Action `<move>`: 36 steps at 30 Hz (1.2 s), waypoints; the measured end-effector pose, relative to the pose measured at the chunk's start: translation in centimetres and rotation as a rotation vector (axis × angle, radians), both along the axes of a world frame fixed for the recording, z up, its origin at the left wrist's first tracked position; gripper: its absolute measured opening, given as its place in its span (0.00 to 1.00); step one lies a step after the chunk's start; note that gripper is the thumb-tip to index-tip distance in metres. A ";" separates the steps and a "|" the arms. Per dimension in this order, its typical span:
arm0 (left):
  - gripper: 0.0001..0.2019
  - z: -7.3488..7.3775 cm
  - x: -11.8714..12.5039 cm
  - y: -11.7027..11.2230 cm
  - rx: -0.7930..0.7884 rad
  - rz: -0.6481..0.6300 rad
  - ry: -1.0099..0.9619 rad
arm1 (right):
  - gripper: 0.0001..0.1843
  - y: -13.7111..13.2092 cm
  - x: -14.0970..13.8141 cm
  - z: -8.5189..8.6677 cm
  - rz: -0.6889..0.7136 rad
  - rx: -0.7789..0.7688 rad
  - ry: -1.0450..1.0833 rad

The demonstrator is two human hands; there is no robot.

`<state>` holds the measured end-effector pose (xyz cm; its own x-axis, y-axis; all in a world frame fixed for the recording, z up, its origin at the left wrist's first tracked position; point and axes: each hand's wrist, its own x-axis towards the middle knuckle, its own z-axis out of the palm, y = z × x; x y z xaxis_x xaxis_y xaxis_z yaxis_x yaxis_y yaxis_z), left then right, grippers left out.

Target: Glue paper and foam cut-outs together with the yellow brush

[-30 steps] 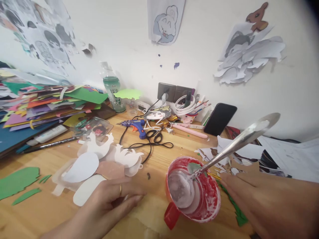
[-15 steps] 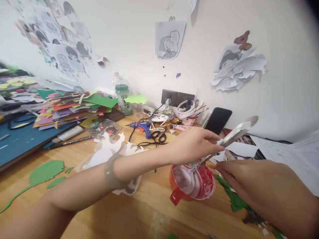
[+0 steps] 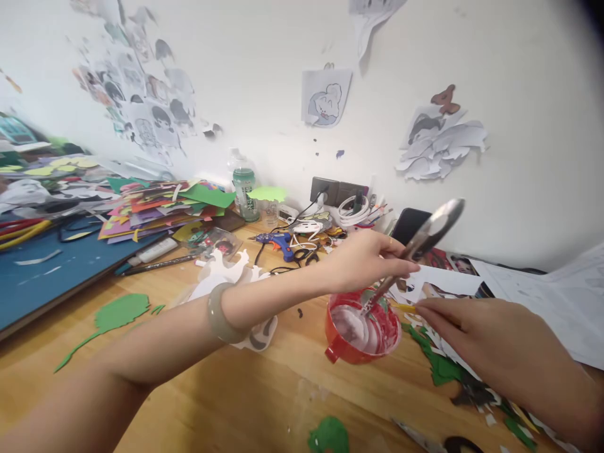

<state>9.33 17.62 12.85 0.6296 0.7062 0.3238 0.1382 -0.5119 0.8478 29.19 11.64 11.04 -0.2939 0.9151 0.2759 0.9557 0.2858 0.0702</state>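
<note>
One spoon (image 3: pixel 436 226) we note, left hand (image 3: pixel 365 259) gripping it, red cup (image 3: pixel 361 355) below, right of frame centre, right hand (image 3: pixel 488 330) pinching yellow stick (image 3: pixel 404 308)

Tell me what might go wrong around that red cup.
The spoon leans well out over the rim of the red cup, with the left hand at its handle; a careless pull might tip the cup. Pale residue smears the inside and, if wet, could drip onto the green paper scraps lying nearby.
</note>
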 end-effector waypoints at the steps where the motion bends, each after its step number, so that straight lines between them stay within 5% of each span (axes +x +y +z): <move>1: 0.12 0.1 -0.4 0.0 -0.013 0.016 -0.011 | 0.19 -0.2 0.3 0.2 -0.027 -0.012 0.003; 10: 0.11 -0.7 -1.0 1.0 -0.143 0.154 -0.125 | 0.19 -1.8 2.7 1.3 -0.279 0.053 0.228; 17: 0.07 -2.2 -0.2 2.8 -0.103 0.314 -0.058 | 0.18 -3.1 1.9 1.5 -0.344 -0.065 0.353; 25: 0.09 -2.7 -0.6 2.7 -0.085 0.356 0.016 | 0.23 -4.0 1.2 1.1 -0.359 -0.106 0.337; 30: 0.17 -2.9 -3.4 0.1 0.011 0.480 -0.042 | 0.23 -4.6 1.0 0.7 -0.364 -0.051 0.349; 36: 0.12 -5.2 -8.3 -7.5 0.077 0.571 0.079 | 0.23 -5.0 0.9 0.4 -0.371 0.016 0.344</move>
